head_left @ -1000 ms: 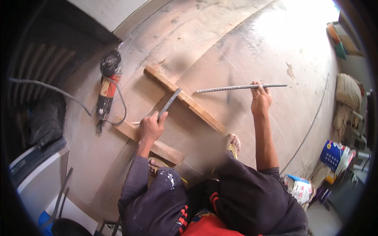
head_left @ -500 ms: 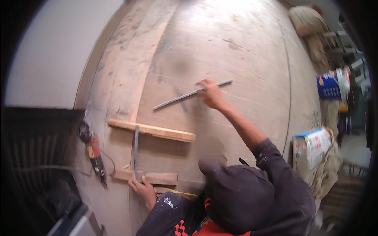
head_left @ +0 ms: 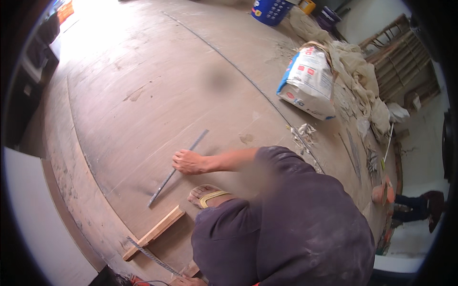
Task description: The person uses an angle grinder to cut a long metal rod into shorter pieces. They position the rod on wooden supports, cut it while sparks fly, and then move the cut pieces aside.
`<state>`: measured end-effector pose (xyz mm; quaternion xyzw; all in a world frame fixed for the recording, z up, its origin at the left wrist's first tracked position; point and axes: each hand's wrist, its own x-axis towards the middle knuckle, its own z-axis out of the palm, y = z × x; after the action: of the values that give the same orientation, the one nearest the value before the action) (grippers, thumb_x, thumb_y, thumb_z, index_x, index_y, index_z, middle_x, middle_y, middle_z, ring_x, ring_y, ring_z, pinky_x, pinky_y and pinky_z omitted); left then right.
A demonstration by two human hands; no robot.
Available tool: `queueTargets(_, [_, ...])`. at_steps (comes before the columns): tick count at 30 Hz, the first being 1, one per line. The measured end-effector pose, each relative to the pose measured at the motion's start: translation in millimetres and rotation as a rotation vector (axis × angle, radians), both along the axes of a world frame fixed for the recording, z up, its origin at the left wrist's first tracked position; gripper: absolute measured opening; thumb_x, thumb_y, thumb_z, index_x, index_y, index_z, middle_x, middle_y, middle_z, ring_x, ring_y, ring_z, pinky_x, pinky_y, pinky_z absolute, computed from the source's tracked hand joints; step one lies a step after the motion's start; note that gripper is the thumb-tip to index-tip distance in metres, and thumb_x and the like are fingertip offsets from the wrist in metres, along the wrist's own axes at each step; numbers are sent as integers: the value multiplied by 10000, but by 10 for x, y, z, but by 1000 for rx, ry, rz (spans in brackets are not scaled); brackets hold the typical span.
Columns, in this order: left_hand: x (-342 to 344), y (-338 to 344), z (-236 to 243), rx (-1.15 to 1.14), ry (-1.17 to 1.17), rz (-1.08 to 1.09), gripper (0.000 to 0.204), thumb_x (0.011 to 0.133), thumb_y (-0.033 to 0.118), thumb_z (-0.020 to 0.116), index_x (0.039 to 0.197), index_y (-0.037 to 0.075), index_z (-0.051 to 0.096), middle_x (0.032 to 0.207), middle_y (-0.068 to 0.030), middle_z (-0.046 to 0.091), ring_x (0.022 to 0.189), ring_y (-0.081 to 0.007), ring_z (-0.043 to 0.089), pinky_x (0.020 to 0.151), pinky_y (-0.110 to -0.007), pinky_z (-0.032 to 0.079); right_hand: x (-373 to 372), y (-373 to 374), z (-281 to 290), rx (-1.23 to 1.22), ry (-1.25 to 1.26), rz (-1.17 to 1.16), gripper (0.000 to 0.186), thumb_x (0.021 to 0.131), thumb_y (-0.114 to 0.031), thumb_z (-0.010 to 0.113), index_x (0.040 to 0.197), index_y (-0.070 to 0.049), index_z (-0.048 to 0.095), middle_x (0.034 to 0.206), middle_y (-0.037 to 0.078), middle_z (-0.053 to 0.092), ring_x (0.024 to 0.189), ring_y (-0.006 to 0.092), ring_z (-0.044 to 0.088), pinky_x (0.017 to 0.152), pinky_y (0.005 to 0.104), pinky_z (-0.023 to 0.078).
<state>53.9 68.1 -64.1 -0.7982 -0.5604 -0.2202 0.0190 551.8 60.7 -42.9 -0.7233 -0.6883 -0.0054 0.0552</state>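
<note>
A straight grey rebar (head_left: 162,188) slants left of centre, top end rightward; a ribbed rebar (head_left: 152,257) angles across the lower left.

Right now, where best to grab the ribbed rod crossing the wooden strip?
Likely grip the ribbed rod mid-length, from above, across its thin width: that span is bare between the wooden strip and left hand, and resting on the strip probably leaves room beneath.

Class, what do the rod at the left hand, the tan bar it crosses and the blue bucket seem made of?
Rod: probably steel; dull grey, ribbed surface.
Tan bar: likely bare wood; matte, brownish, straight edges.
Blue bucket: perhaps plastic; smooth, printed wall.
</note>
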Motion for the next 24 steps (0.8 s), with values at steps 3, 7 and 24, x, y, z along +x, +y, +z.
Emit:
queueTargets(3, [94,224,2,-29,13,-61,285,951,206,512,1030,-60,579,969,-259,536,943,-442,502,835,-506,409,-40,-832,159,-111,247,-243,155,866,-137,503,891,-34,616,951,147,590,950,287,593,782,386,512])
queueTargets(7, [305,446,18,-42,10,-132,284,951,209,515,1029,-57,581,972,-257,537,946,-439,504,836,-504,410,-152,-2127,174,-153,411,-564,208,867,-100,481,1032,-3,562,1023,200,563,1005,359,577,836,434,497])
queueTargets(24, [468,773,7,-35,53,-239,281,952,220,528,1025,-43,590,983,-247,540,961,-429,513,838,-499,410,-289,-5391,379,-662,-119,-1697,224,835,-75,555,1047,-31,613,1147,198,581,1003,355,615,830,475,507])
